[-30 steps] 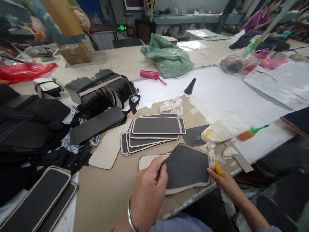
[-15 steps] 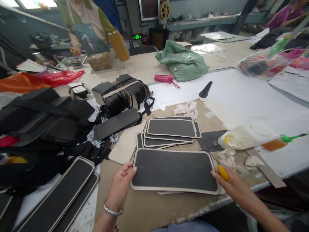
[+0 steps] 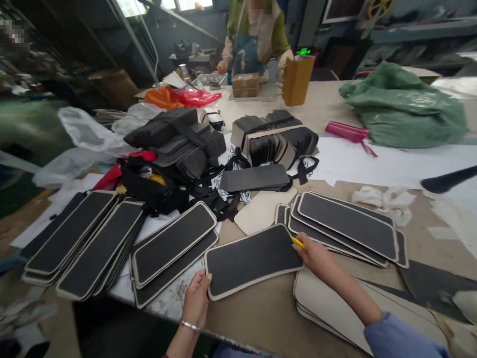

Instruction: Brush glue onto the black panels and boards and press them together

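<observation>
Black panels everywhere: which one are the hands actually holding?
The black panel nearest the table's front edge, gripped by left hand and right hand at its ends; the others lie in untouched stacks.

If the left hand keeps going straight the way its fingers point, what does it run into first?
The left hand grips the near-left corner of the black panel, fingers pointing up and away. Straight on, it would probably meet the stacked black panels just beyond, though depth is hard to judge.

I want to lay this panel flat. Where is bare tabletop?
Bare brown tabletop lies under the held panel, between left hand and the beige sheets. Left of it, black panel stacks crowd the edge.
</observation>
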A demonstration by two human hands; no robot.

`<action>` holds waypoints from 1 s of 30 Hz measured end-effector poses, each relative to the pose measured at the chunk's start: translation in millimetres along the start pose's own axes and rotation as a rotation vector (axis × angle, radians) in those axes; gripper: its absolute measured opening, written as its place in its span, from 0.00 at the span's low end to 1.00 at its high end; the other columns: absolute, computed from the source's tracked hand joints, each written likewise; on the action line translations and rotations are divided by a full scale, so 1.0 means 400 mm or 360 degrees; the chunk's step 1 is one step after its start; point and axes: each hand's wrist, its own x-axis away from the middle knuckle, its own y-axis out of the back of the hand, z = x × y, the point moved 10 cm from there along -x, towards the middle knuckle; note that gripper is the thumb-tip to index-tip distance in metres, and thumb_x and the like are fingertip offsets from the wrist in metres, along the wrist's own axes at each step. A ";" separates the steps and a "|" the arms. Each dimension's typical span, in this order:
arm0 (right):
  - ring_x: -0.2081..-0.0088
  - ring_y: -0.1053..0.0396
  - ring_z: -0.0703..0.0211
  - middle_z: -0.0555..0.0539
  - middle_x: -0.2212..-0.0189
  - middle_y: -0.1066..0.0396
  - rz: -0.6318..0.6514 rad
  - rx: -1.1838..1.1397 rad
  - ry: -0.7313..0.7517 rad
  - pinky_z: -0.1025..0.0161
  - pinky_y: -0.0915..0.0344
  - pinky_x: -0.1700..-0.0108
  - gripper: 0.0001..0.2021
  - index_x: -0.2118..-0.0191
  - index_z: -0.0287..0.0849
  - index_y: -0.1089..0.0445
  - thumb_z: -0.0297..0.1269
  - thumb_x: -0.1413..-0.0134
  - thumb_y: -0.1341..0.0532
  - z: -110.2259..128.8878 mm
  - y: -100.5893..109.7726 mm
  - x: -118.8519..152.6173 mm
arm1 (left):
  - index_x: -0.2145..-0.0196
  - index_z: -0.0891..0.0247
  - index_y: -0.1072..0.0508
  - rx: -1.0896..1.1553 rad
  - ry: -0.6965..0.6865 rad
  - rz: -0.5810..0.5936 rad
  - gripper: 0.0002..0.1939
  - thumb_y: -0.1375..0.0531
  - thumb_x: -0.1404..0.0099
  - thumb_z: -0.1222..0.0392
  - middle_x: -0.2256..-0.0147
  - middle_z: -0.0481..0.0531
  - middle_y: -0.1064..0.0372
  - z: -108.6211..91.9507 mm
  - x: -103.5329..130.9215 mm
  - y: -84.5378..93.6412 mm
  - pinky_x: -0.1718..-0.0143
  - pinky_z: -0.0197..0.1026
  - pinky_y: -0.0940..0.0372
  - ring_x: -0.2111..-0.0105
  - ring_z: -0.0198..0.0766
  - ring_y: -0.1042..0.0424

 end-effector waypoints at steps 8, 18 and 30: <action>0.65 0.30 0.53 0.42 0.68 0.28 0.0157 0.0311 0.0110 0.66 0.49 0.71 0.06 0.59 0.43 0.41 0.36 0.39 0.50 0.156 -0.075 -0.145 | 0.69 0.63 0.31 0.0284 0.0062 -0.0253 0.19 0.32 0.62 0.62 0.78 0.48 0.27 0.028 -0.013 0.130 0.67 0.41 0.31 0.68 0.44 0.25; 0.61 0.30 0.53 0.40 0.63 0.28 0.0264 0.0399 -0.0033 0.66 0.44 0.67 0.09 0.58 0.39 0.37 0.37 0.41 0.47 0.123 -0.131 -0.209 | 0.72 0.67 0.27 0.0419 0.0116 -0.0204 0.18 0.31 0.63 0.60 0.75 0.53 0.26 0.043 -0.027 0.132 0.63 0.45 0.31 0.66 0.47 0.26; 0.60 0.30 0.53 0.39 0.63 0.28 0.0288 0.0390 -0.0044 0.66 0.43 0.64 0.10 0.57 0.38 0.35 0.35 0.43 0.46 0.117 -0.141 -0.218 | 0.72 0.66 0.27 0.0404 0.0130 -0.0150 0.18 0.31 0.63 0.58 0.74 0.53 0.26 0.047 -0.033 0.130 0.60 0.47 0.32 0.64 0.48 0.26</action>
